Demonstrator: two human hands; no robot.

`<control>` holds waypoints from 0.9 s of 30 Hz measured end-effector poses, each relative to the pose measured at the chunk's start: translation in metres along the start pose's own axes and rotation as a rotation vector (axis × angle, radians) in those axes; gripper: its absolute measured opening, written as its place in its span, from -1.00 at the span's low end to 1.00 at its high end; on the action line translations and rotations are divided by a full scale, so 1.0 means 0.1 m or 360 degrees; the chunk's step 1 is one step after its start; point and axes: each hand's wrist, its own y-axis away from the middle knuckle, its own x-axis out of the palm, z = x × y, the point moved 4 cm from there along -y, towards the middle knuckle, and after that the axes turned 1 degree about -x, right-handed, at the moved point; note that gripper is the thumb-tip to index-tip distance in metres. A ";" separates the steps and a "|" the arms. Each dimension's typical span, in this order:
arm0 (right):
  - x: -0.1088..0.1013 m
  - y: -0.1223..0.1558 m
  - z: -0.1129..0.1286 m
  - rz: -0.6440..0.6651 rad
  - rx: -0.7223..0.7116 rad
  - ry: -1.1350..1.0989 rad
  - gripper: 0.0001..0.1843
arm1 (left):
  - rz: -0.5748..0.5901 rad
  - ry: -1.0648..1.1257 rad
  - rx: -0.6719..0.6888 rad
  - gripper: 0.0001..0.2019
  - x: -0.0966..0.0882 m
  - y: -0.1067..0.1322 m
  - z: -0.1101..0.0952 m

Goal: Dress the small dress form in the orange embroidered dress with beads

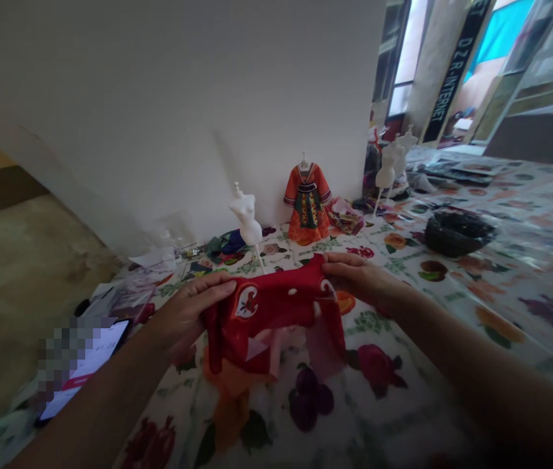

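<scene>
Both my hands hold up a small red fabric garment (271,319) with white heart-shaped motifs. My left hand (193,316) pinches its left side, and my right hand (357,277) grips its upper right edge. Pink and orange cloth layers (227,404) hang from beneath the red piece over the floral tablecloth (383,417). Beyond my hands, a bare white miniature dress form (247,221) stands on a thin rod. A miniature form in an orange embroidered dress (307,203) stands to its right.
A phone (85,368) with a partly blurred screen lies at the table's left edge, beyond which the floor shows. A dark bowl (459,233) sits at right. Further white dress forms (386,170), fabric scraps (225,247) and papers (154,258) line the wall.
</scene>
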 end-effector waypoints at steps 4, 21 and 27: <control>0.05 0.05 0.04 0.0080 -0.0089 0.0156 -0.78 | 0.0143 -0.0191 0.0205 -0.79 0.09 0.06 -0.23; 0.35 0.24 0.07 0.0573 -0.0444 0.0959 0.00 | 0.0329 -0.0207 0.0094 -0.81 0.52 0.35 -0.33; 0.61 0.33 0.00 0.0550 -0.0290 0.0551 -0.49 | 0.0649 -0.0342 0.0121 -0.79 0.80 0.23 -0.12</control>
